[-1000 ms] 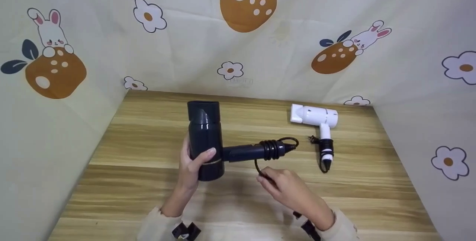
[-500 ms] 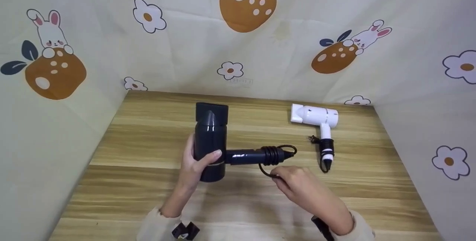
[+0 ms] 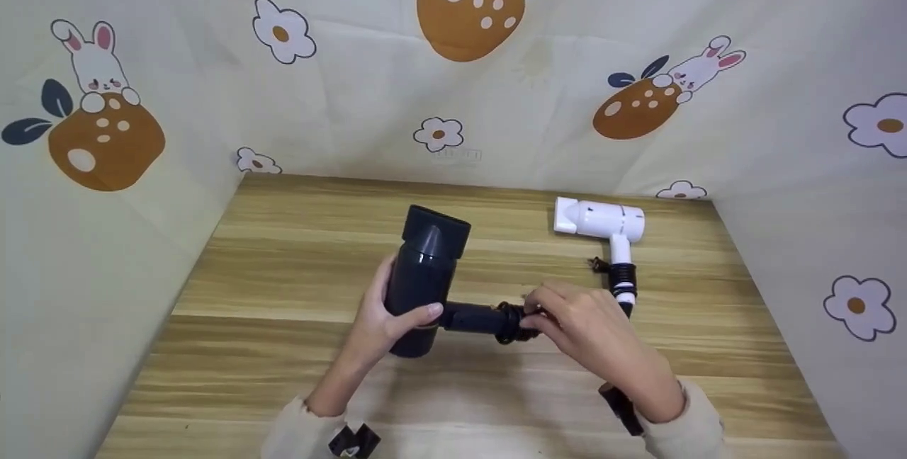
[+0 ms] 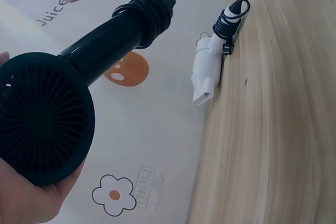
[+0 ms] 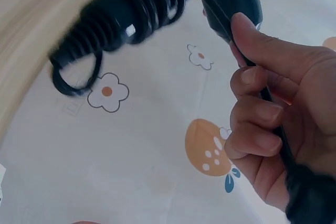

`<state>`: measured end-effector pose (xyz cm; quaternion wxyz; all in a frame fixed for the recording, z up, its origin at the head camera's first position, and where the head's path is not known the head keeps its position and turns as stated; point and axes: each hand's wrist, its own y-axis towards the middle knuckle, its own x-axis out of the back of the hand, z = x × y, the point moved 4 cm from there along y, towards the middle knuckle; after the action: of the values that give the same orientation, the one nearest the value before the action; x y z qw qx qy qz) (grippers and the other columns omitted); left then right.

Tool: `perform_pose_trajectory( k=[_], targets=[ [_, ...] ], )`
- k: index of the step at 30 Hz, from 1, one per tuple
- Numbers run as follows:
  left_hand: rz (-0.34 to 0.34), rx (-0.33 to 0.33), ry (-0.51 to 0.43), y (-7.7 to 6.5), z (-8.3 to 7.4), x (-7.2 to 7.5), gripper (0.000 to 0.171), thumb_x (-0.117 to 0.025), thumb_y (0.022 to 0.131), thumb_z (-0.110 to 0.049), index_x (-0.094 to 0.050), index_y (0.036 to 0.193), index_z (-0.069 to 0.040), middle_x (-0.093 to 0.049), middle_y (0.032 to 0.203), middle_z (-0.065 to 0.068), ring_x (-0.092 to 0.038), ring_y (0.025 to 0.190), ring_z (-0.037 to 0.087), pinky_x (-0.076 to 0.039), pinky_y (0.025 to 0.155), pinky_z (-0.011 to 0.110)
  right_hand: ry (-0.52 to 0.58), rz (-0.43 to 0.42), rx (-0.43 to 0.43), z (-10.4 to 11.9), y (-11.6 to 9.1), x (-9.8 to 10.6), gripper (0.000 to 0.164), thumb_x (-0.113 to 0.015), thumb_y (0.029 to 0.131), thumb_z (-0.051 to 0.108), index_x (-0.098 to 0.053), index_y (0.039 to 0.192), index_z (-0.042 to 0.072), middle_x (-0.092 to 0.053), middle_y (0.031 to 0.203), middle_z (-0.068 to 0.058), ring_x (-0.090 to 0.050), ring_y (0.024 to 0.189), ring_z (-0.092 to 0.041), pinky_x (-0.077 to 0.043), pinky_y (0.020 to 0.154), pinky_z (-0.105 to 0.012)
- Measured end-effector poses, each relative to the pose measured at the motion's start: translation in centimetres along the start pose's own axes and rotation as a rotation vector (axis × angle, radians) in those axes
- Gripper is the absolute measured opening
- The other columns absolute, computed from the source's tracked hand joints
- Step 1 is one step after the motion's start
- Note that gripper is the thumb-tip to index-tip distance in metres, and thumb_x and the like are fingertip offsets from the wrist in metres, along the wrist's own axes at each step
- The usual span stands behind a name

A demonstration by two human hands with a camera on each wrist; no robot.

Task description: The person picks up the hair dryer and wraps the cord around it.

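My left hand point(image 3: 382, 321) grips the barrel of a black hair dryer point(image 3: 421, 285), thumb across its front. The flat nozzle point(image 3: 436, 231) points away, tilted, and the handle point(image 3: 473, 318) extends right. Several turns of black cord point(image 3: 507, 324) wrap the handle's end. Over that end, my right hand point(image 3: 584, 317) holds the cord's loose length, hiding part of the coils. The right wrist view shows this cord point(image 5: 270, 95) running through curled fingers to a dark plug-like end point(image 5: 312, 195). In the left wrist view, the dryer's round rear grille point(image 4: 42, 121) faces the camera.
A white hair dryer point(image 3: 604, 220) lies at the back right of the wooden table point(image 3: 283, 246), its black cord point(image 3: 622, 280) wound round the handle. My right hand overlaps its lower tip. Patterned cloth point(image 3: 354, 76) walls stand behind and at both sides.
The black hair dryer has shifted right and tilted, its nozzle leaning rightward. My right hand, with the cord, has moved from below the handle up to its wrapped end. The white dryer stays put.
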<state>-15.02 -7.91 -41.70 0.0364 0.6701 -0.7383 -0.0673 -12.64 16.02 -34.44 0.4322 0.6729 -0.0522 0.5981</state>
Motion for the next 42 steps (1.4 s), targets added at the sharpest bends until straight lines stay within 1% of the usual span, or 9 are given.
perform_pose_trajectory(
  k=[8, 14, 19, 23, 29, 31, 37, 40, 42],
  targets=[
    [0.106, 0.03, -0.034, -0.2, -0.1, -0.8, 0.075, -0.075, 0.072, -0.008, -0.038, 0.136, -0.011, -0.053, 0.116, 0.02, -0.056, 0.098, 0.025, -0.053, 0.079, 0.039, 0.117, -0.014, 0.05, -1.1, 0.5, -0.5, 0.016, -0.074, 0.076, 0.019, -0.062, 0.086, 0.015, -0.061, 0.076, 0.01, -0.05, 0.055, 0.002, -0.039, 0.048, -0.012],
    [0.169, 0.034, -0.077, -0.4, -0.3, -0.5, 0.083, -0.073, 0.072, -0.009, -0.029, 0.142, -0.003, -0.05, 0.122, 0.021, -0.054, 0.101, 0.023, -0.048, 0.087, 0.039, 0.368, -0.029, 0.027, -2.9, 0.4, -1.1, 0.013, -0.072, 0.077, 0.011, -0.064, 0.087, 0.011, -0.065, 0.078, 0.004, -0.057, 0.063, -0.004, -0.044, 0.058, -0.009],
    [0.21, 0.013, -0.101, -0.4, -0.5, -0.4, 0.087, -0.072, 0.071, -0.012, -0.025, 0.143, 0.0, -0.051, 0.122, 0.017, -0.054, 0.103, 0.022, -0.042, 0.093, 0.039, 0.524, -0.028, -0.001, -3.9, 0.1, -1.8, 0.015, -0.072, 0.075, 0.006, -0.065, 0.088, 0.01, -0.066, 0.078, 0.0, -0.057, 0.064, -0.006, -0.045, 0.057, -0.012],
    [0.237, 0.003, -0.142, -0.6, -0.7, -0.2, 0.09, -0.072, 0.07, -0.013, -0.022, 0.144, 0.0, -0.052, 0.122, 0.011, -0.054, 0.103, 0.021, -0.043, 0.093, 0.036, 0.644, 0.031, -0.084, -4.3, -0.3, -2.4, 0.012, -0.07, 0.077, 0.006, -0.066, 0.088, 0.009, -0.067, 0.079, -0.004, -0.057, 0.068, -0.003, -0.048, 0.058, -0.017],
    [0.266, -0.063, -0.193, -1.1, -1.3, -0.2, 0.089, -0.072, 0.069, -0.016, -0.025, 0.143, -0.002, -0.054, 0.12, 0.006, -0.055, 0.103, 0.02, -0.045, 0.092, 0.032, 0.966, 0.203, -0.189, -4.4, -1.0, -4.1, 0.006, -0.061, 0.086, 0.002, -0.063, 0.091, 0.001, -0.064, 0.083, -0.014, -0.059, 0.078, -0.002, -0.052, 0.069, -0.023],
    [0.268, -0.085, -0.214, -1.2, -1.5, -0.3, 0.085, -0.072, 0.068, -0.017, -0.03, 0.141, -0.005, -0.055, 0.119, 0.006, -0.056, 0.102, 0.021, -0.045, 0.091, 0.032, 1.051, 0.239, -0.193, -4.3, -1.4, -4.8, 0.006, -0.057, 0.087, -0.001, -0.061, 0.091, -0.003, -0.061, 0.08, -0.012, -0.056, 0.075, 0.0, -0.051, 0.066, -0.02],
    [0.236, -0.096, -0.365, -1.3, -1.6, -0.6, 0.069, -0.069, 0.067, -0.013, -0.044, 0.131, -0.02, -0.057, 0.116, 0.003, -0.056, 0.101, 0.018, -0.046, 0.09, 0.031, 1.212, 0.253, -0.187, -3.4, -2.3, -5.9, 0.012, -0.048, 0.092, 0.0, -0.057, 0.091, -0.009, -0.058, 0.083, 0.014, -0.049, 0.071, 0.006, -0.042, 0.06, -0.012],
    [0.189, -0.094, -0.435, -1.3, -1.6, -0.7, 0.061, -0.066, 0.068, -0.008, -0.049, 0.125, -0.021, -0.059, 0.113, 0.0, -0.056, 0.099, 0.016, -0.046, 0.09, 0.028, 1.305, 0.218, -0.161, -2.3, -2.1, -5.8, 0.013, -0.043, 0.092, -0.004, -0.051, 0.093, -0.013, -0.06, 0.089, 0.013, -0.055, 0.074, 0.005, -0.047, 0.062, -0.013],
    [0.155, -0.103, -0.462, -1.2, -1.6, -0.7, 0.057, -0.063, 0.068, -0.006, -0.051, 0.123, -0.019, -0.06, 0.111, 0.0, -0.056, 0.098, 0.015, -0.046, 0.089, 0.028, 1.26, 0.17, -0.15, -1.3, -1.7, -5.3, 0.009, -0.043, 0.088, -0.008, -0.05, 0.091, -0.012, -0.059, 0.081, 0.005, -0.053, 0.071, 0.004, -0.047, 0.058, -0.015]
  ],
)
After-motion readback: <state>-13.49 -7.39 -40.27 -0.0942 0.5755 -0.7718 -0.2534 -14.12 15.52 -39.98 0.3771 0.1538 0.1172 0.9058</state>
